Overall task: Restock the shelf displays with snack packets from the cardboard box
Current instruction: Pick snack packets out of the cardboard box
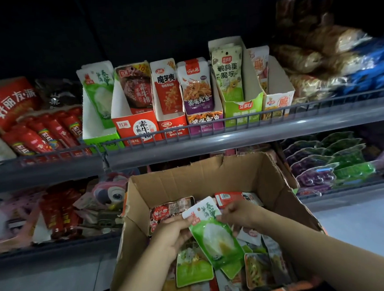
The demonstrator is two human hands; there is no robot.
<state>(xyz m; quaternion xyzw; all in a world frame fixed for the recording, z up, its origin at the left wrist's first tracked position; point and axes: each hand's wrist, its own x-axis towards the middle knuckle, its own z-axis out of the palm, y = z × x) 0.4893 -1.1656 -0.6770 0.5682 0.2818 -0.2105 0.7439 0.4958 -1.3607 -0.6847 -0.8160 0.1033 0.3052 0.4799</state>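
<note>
Fig.: pick-up step. Over the cardboard box (268, 176), near its middle, the left hand (174, 234) and right hand (239, 212) both pinch the top of one green-white packet (215, 237), fingers curled on its edges; pkt lifted clear of the loose mixed packets (259, 270) filling the box bottom. Judged next: raise it to the upper shelf (231, 140) and slot it upright into the matching green display carton (98, 120) at the row's left end, behind the front rail. That carton holds abt one pkt; the red carton (137, 126) beside it and others to the right hold their own brands.
</note>
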